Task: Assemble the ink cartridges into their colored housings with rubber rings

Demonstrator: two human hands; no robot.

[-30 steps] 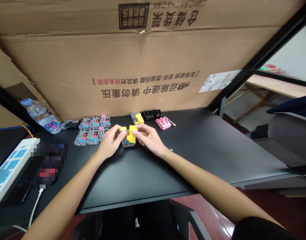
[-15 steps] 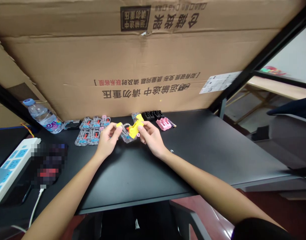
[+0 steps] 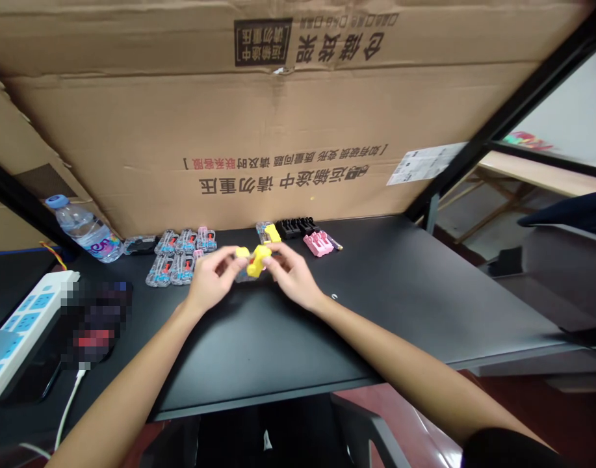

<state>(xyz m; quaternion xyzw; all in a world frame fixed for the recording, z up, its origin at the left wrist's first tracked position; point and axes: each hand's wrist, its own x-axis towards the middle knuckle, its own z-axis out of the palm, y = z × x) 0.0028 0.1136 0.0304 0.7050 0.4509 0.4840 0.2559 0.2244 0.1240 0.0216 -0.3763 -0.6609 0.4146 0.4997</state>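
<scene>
My left hand [image 3: 216, 275] is pinched on a small yellow plastic cap [image 3: 242, 252]. Between thumb and fingers of my right hand [image 3: 294, 273] is a larger yellow plastic part [image 3: 257, 261]. Both pieces are held close together above the black table. A clear plastic piece [image 3: 244, 275] shows just beneath them, mostly covered by fingers and the yellow part; how it joins them cannot be made out. Left of my left hand, clear plastic pieces with red and blue parts [image 3: 182, 266] lie in rows. Behind my right hand lies another yellow part [image 3: 272, 233].
Black clips [image 3: 298, 226] and pink clips [image 3: 319, 243] lie at the back beside the cardboard [image 3: 288, 117]. A water bottle [image 3: 90, 231], a white power strip [image 3: 32, 318] and a phone [image 3: 100, 325] with a cable occupy the left. A small white ring [image 3: 334, 296] lies right of my hands.
The yellow part in my right hand has turned and come nearer my left hand. The clear piece, plainly visible before, is now mostly covered. A yellow part at the back is more exposed.
</scene>
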